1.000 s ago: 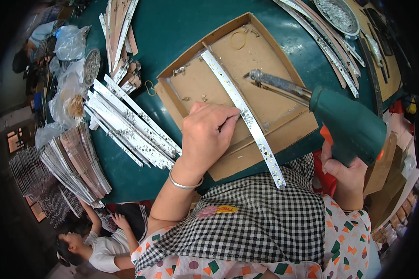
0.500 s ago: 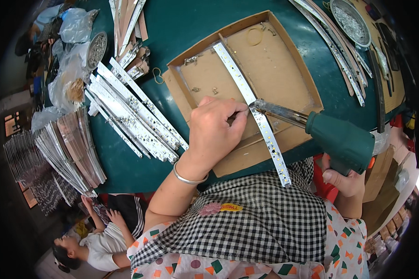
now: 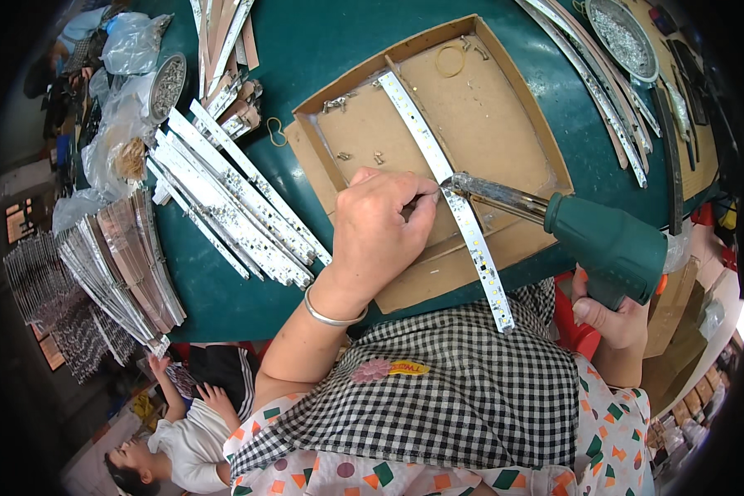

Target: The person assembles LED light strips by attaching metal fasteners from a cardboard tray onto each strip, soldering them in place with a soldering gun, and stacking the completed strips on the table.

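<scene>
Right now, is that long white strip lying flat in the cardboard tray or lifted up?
Flat. The white strip lies across the cardboard tray, its near end overhanging the front edge, under the left hand.

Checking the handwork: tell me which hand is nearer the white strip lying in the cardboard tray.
Left. The left hand rests with its fingertips at the white strip. The right hand grips the green heat gun off to the side; only the nozzle reaches the strip.
</scene>
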Available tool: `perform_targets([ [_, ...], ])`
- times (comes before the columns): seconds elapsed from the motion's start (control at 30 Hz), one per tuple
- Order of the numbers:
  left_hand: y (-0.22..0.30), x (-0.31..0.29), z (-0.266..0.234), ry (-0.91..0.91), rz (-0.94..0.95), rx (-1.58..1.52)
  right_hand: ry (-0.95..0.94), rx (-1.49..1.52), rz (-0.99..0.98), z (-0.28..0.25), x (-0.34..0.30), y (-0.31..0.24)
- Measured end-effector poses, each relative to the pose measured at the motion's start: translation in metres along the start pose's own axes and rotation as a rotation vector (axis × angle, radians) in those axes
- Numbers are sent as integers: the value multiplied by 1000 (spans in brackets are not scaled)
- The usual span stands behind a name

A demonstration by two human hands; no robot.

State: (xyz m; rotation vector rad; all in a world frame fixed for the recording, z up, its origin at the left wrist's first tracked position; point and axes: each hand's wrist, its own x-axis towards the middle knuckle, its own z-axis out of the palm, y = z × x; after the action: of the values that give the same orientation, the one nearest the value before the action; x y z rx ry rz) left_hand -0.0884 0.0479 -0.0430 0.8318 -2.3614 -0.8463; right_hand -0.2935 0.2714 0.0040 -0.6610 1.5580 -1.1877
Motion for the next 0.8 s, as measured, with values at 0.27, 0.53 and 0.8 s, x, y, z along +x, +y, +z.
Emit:
perform_targets([
  [0.27,0,1,1,14,8,-9,-31,-32,7,1,0,-2],
  [0.53,0,0,-1,26,12,-7,-50,35,-30,0,2,3],
  [0.8,5,1,-2,25,6,-5,254,259,-263,9,21,-2],
])
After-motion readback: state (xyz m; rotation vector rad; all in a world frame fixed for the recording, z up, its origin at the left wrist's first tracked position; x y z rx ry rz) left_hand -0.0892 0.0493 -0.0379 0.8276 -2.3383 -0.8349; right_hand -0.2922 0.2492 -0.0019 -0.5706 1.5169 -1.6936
